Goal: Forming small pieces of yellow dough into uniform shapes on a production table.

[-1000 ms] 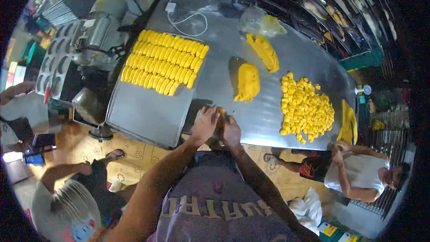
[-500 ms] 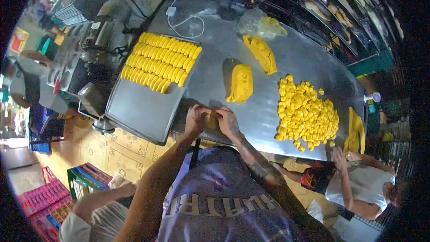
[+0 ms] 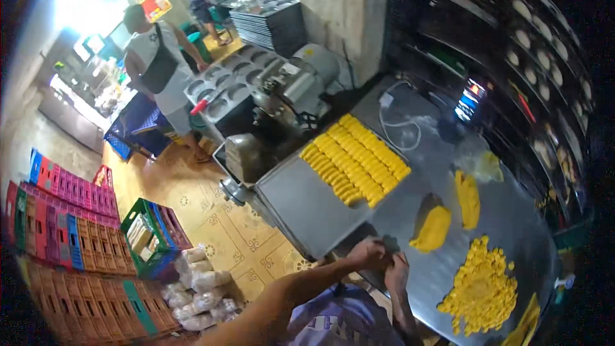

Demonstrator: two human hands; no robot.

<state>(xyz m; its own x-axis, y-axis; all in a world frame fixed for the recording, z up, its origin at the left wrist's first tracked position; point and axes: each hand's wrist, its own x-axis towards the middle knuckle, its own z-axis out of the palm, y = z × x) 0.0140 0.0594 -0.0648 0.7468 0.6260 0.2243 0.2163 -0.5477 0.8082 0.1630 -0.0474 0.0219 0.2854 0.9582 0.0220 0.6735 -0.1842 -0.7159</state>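
My left hand (image 3: 367, 254) and my right hand (image 3: 397, 271) are close together over the near edge of a metal table (image 3: 400, 218). Both have their fingers drawn in; anything small between them is hidden. Just beyond my left hand lies a metal tray (image 3: 307, 208), partly filled with tight rows of yellow dough fingers (image 3: 355, 160). A thick yellow dough lump (image 3: 433, 229) rests past my right hand, with a longer dough slab (image 3: 467, 200) behind it. To the right is a spread heap of small yellow dough pieces (image 3: 479, 285).
A lit phone (image 3: 469, 99) and a white cable (image 3: 400, 144) are at the table's back, below dark racks (image 3: 512, 45). Left of the tray stands a machine (image 3: 278, 96). Stacked crates (image 3: 77, 237) and bagged goods (image 3: 198, 285) sit on the floor; a person (image 3: 157, 70) stands farther off.
My view has swung left, so the table appears farther right and tilted, and crates and a standing person show. My hands stay together at the table edge. The tray rows look the same.
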